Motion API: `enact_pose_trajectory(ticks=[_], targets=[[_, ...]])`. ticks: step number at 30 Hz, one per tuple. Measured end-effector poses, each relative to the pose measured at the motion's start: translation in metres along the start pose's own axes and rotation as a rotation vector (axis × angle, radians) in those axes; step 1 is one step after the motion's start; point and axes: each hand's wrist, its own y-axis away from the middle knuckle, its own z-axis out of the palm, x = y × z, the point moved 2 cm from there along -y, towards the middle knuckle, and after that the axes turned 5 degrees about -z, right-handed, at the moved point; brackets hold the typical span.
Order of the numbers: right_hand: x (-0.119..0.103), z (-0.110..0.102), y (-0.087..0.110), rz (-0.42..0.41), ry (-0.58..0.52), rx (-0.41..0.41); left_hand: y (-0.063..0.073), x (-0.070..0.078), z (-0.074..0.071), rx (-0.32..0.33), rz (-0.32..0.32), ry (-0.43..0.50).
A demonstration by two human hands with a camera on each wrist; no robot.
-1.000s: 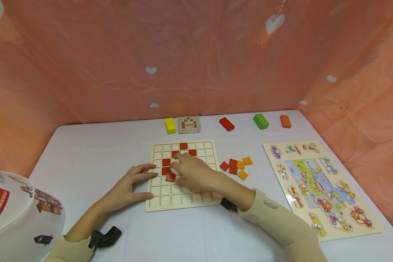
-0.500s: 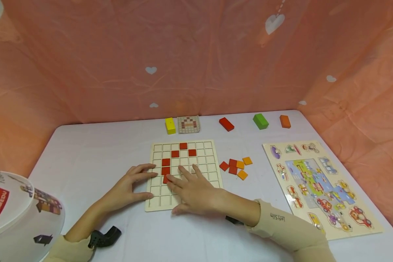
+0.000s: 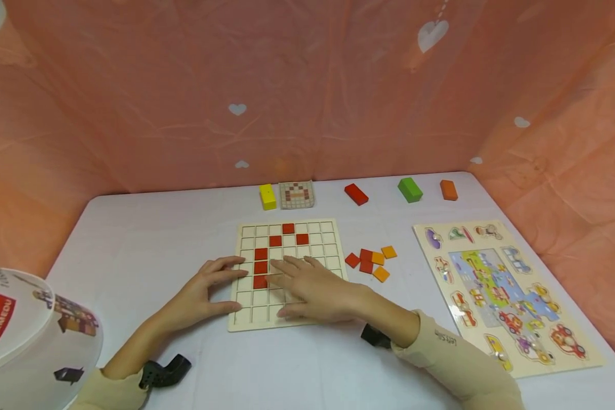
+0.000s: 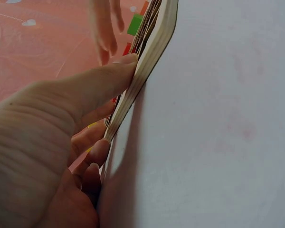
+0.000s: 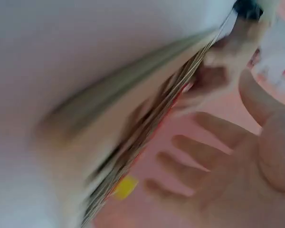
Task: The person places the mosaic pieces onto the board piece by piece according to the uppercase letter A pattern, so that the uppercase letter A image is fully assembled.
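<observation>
A wooden grid board point(image 3: 246, 319) lies on the table, with several red tiles point(image 3: 261, 267) set in its squares. My left hand point(image 3: 201, 293) rests along the board's left side. In the left wrist view the thumb tip touches the board's edge point(image 4: 143, 71), and the other fingertips meet the side further along. Over the board's middle and lower right, my right hand point(image 3: 318, 287) is spread with fingers extended and nothing in it. The right wrist view shows its fingers point(image 5: 192, 152) apart from the blurred board. Squares beneath that hand are hidden.
Loose red tiles point(image 3: 352, 260) and orange tiles point(image 3: 381, 274) lie right of the board. Behind it are a pattern card point(image 3: 296, 195) and yellow point(image 3: 267, 197), red point(image 3: 356, 194), green point(image 3: 410, 189) and orange point(image 3: 448, 190) blocks. A picture puzzle point(image 3: 441, 296) and a white bucket point(image 3: 36, 347) flank it.
My right hand has let go of a red tile, which was tilted and now sits flat in a square below the other two. The hand has drawn back right. The left hand stays put.
</observation>
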Motion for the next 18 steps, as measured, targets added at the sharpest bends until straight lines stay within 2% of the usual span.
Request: enact_pose_trajectory(ticks=[5,8,12,18], targets=[[0.051,-0.023,0.019,0.034,-0.259,0.226,-0.001,0.001,0.000,0.006,0.003,-0.011],[0.081,-0.030,0.036,0.089,-0.360,0.288,-0.002,0.000,0.000,-0.001,-0.007,0.002],[0.101,-0.032,0.052,0.129,-0.412,0.251,-0.001,-0.001,0.001,-0.004,-0.012,0.008],[0.105,-0.028,0.054,0.155,-0.381,0.206,0.000,-0.003,0.002,-0.001,-0.011,0.011]])
